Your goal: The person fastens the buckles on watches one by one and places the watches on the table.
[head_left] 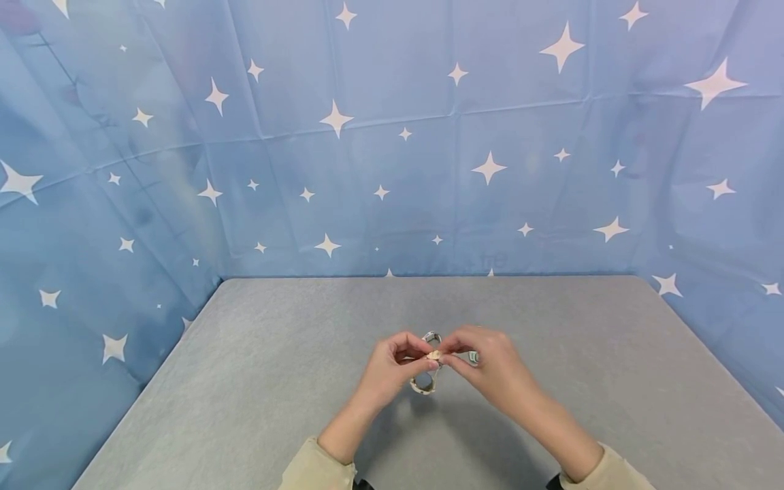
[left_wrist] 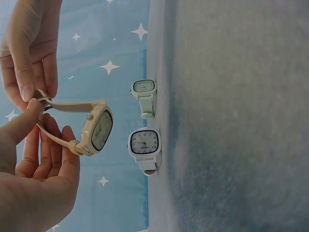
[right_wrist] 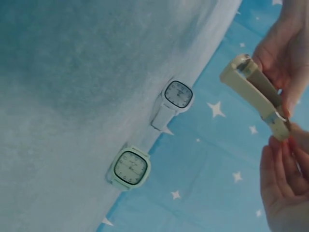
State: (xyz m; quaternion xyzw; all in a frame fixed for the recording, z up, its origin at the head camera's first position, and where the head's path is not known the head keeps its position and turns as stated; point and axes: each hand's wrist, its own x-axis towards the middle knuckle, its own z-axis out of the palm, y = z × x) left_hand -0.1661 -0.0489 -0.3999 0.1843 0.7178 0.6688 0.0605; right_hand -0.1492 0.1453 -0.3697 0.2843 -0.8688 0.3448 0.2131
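Note:
A beige wristwatch [left_wrist: 86, 143] with a squarish face hangs from both hands, its strap closed into a loop. My left hand [head_left: 386, 367] pinches the strap by its buckle [left_wrist: 44, 100] between thumb and fingers. From the other side, my right hand [head_left: 490, 361] pinches the strap end [head_left: 434, 354] at that same spot. In the right wrist view the strap [right_wrist: 248, 92] runs between both sets of fingertips. Below stand a white watch [left_wrist: 144, 142] and a light green watch [left_wrist: 144, 87], the green one on the right hand's side.
A grey table [head_left: 275, 354] spreads under the hands. Blue cloth with white stars [head_left: 392, 156] hangs behind it and along both sides. The white and green watches stand close together on the table, just beyond the hands.

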